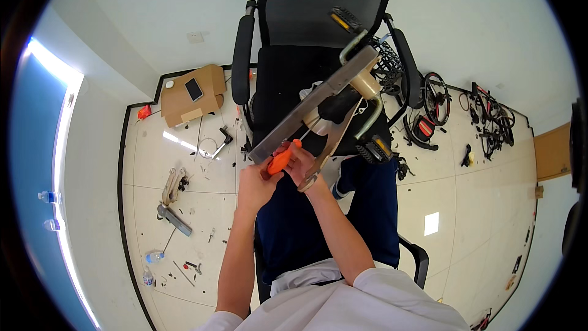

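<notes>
Working near the front edge of the chair seat (pixel 278 73), we've got our left hand (pixel 255 185) wrapped round an orange-handled tool (pixel 281 160). Our right hand (pixel 298 167) has its fingers curled by it; can't tell if it's gripping. The bike frame (pixel 337 81) slants over the seat, low end at the front left corner. Our guess: stiff, heavy-ish, pedals (pixel 344 20) might swing, so grab the gray bar (pixel 294 121). Tool's probably light; hold its fat part.
</notes>
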